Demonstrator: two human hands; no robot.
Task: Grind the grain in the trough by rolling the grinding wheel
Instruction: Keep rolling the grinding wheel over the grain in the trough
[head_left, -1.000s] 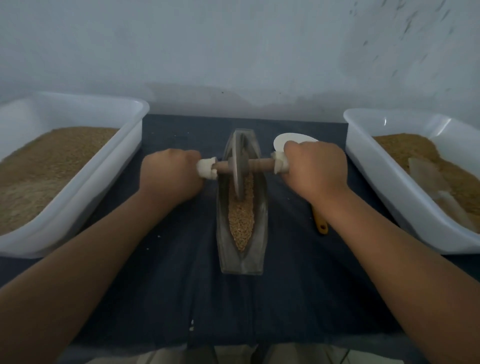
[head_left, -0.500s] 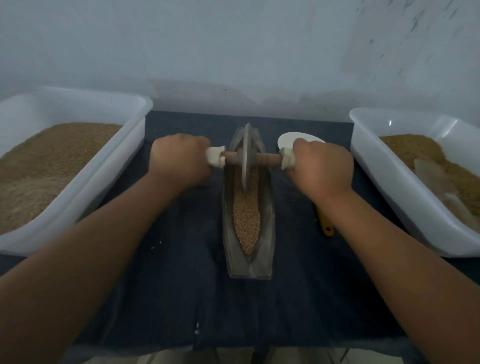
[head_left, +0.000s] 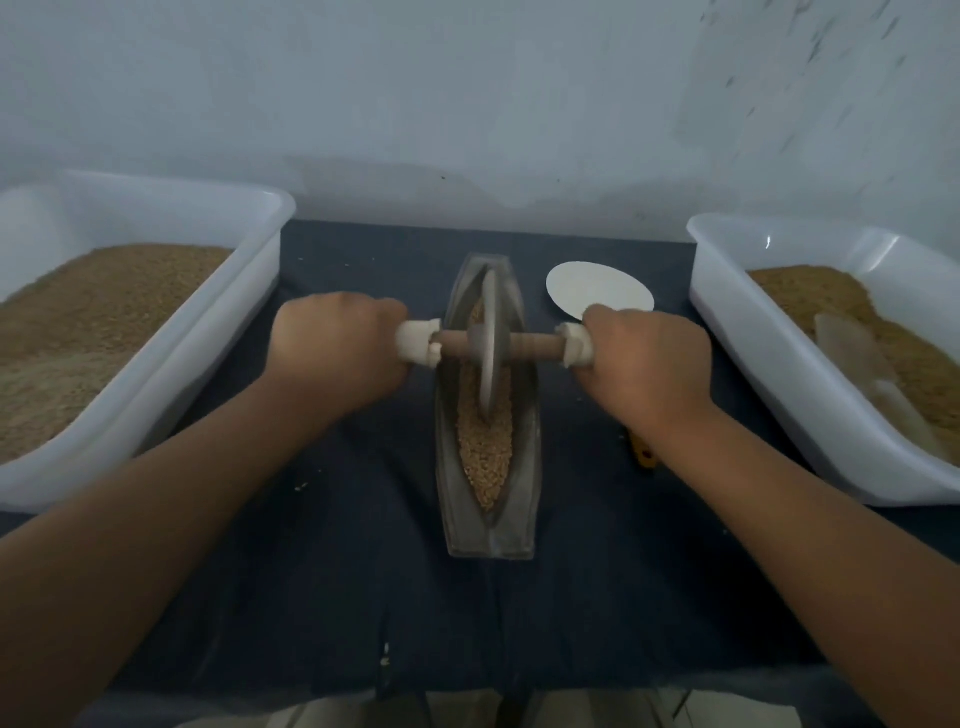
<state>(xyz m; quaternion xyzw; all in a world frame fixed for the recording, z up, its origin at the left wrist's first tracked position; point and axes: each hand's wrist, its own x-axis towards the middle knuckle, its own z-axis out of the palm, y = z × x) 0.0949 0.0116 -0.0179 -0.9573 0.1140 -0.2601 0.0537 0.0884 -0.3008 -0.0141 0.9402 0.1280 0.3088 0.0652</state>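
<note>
Grey trough (head_left: 488, 525) lies lengthwise mid-table on dark cloth (head_left: 337, 597). Grain (head_left: 484, 452) fills its channel. Grinding wheel (head_left: 488, 364) stands upright in channel, in far half. Left hand (head_left: 337, 348) and right hand (head_left: 649, 364) each wrapped tight round white-padded end of wooden axle (head_left: 535, 345). Near-end grain looks whole, kernels distinct. Judgement: grinding early, many passes left. Few kernels lie spilled on cloth.
</note>
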